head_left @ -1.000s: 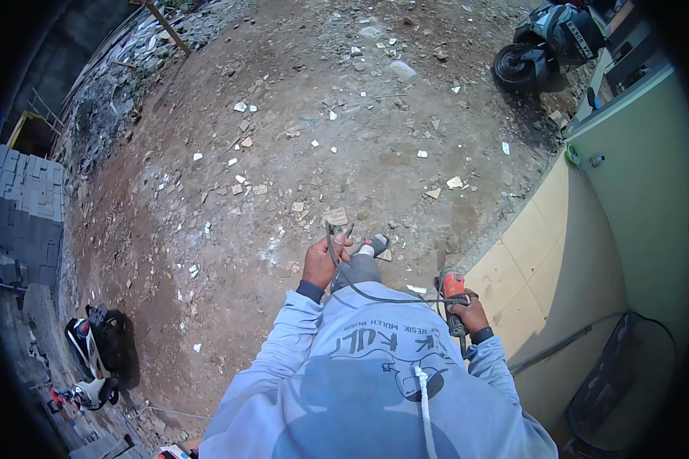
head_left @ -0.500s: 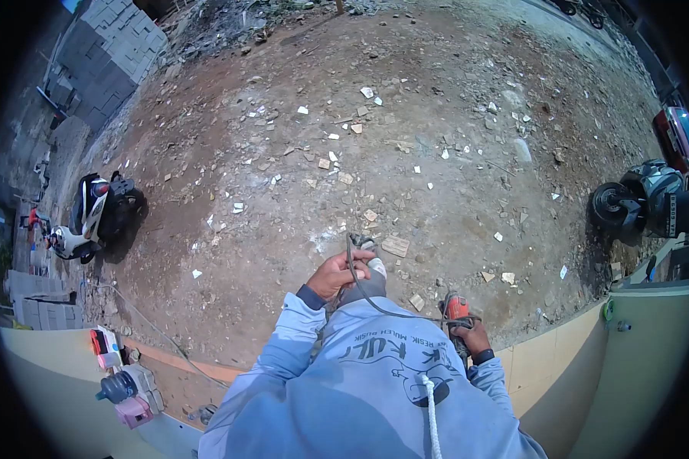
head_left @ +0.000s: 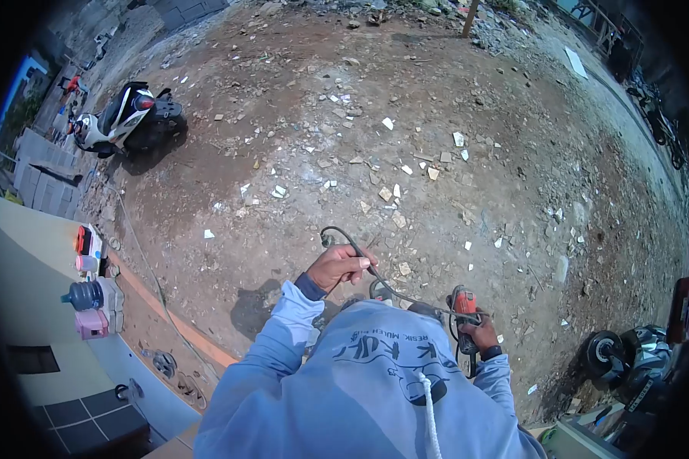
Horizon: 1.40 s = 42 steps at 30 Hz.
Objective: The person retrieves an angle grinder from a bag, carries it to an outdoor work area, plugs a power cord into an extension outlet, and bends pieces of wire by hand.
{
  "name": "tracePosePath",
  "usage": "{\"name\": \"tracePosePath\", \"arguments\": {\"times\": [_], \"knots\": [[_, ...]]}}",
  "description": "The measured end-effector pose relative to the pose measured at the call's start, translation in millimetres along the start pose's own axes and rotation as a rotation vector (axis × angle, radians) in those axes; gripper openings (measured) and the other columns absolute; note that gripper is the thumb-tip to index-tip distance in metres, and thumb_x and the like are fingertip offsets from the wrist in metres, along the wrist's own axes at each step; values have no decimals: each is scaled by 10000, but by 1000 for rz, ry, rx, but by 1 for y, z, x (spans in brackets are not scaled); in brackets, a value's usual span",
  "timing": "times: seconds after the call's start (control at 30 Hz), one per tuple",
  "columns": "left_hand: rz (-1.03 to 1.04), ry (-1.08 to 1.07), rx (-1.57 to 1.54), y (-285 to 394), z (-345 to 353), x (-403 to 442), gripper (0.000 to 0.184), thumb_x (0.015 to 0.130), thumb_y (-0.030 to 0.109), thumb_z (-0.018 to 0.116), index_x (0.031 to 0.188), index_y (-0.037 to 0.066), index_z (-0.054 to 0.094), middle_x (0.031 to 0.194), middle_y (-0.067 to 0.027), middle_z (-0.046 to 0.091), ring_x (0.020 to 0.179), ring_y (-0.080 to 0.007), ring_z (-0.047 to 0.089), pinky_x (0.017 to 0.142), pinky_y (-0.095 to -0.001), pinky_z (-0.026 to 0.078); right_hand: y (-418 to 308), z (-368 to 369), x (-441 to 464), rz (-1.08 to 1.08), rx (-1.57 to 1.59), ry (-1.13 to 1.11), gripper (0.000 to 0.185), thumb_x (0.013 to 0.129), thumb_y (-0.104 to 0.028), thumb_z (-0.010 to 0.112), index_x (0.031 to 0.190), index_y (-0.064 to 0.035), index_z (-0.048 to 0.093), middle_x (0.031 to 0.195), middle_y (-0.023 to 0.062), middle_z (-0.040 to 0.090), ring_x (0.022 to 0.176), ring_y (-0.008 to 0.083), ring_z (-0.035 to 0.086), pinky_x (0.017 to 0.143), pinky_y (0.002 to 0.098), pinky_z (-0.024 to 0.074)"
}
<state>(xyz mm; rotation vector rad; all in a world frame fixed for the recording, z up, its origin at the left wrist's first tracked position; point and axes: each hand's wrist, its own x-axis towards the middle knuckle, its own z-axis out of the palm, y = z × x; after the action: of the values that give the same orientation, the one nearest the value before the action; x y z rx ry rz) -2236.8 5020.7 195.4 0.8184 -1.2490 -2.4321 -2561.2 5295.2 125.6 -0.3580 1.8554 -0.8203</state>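
My left hand (head_left: 342,268) pinches a dark cable (head_left: 354,243) between thumb and fingers, in front of my chest. The cable's free end curls up beyond the fingers, with a small dark piece that looks like a plug (head_left: 328,240). From there the cable runs right across the front of my shirt. My right hand (head_left: 478,333) is wrapped round a red and black power tool (head_left: 464,304), held low at my right side, with a loop of cable beside it.
Broken tile pieces (head_left: 432,174) lie over the dirt ground. A white scooter (head_left: 122,122) stands at upper left, another motorbike (head_left: 641,353) at lower right. A blue water jug (head_left: 84,294) is beside the wall at left. A long cord (head_left: 147,268) runs along the ground there.
The view has swung left, bringing the scooter, wall and jug further in. My left hand still pinches the cable, now with its end curled to the left. The tool stays in my right hand.
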Motion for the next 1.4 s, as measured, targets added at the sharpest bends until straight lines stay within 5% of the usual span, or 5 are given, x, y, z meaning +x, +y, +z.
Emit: {"name": "tracePosePath", "arguments": {"times": [0.47, 0.67, 0.8, 1.07, 1.4], "knots": [[86, 659, -85, 29, -158, 102, 156, 824, 156, 585, 895, 24, 625, 738, -40, 609, 519, -59, 456, 475, -212, 362, -242, 78, 282, 22, -259, -208, 671, 585, -75, 715, 1188, 50, 449, 942, 130, 621, 789, 220, 627, 666, 314, 519], [155, 783, -21, 171, -221, 178, 193, 829, 188, 601, 902, 12, 627, 709, -40, 598, 523, -61, 467, 477, -210, 373, -354, 140, 484, -177, -641, -372, 510, 577, -95, 731, 1049, -18, 554, 895, 108, 634, 765, 210, 627, 684, 332, 512], [236, 927, -99, 227, -290, 209, 201, 871, 211, 569, 930, 23, 612, 743, -37, 594, 513, -51, 438, 452, -202, 320, -507, 213, 494, -398, -699, -360, 626, 605, -89, 714, 1176, 9, 479, 911, 101, 625, 752, 194, 623, 655, 310, 512], [381, 1034, -259, 316, -476, 293, 289, 910, 282, 543, 984, 7, 593, 743, -32, 564, 525, -53, 419, 450, -194, 306, -649, 350, 608, -253, -329, -564, 762, 584, -90, 707, 1264, 58, 397, 1001, 132, 610, 830, 223, 620, 717, 307, 511], [538, 1031, -122, 583, -669, 353, 363, 913, 359, 535, 1075, 39, 596, 754, -13, 568, 529, -28, 411, 453, -178, 311, -888, 514, 666, -241, -515, -760, 781, 592, -129, 740, 1271, 53, 402, 1053, 137, 600, 910, 216, 608, 792, 316, 487]]}}
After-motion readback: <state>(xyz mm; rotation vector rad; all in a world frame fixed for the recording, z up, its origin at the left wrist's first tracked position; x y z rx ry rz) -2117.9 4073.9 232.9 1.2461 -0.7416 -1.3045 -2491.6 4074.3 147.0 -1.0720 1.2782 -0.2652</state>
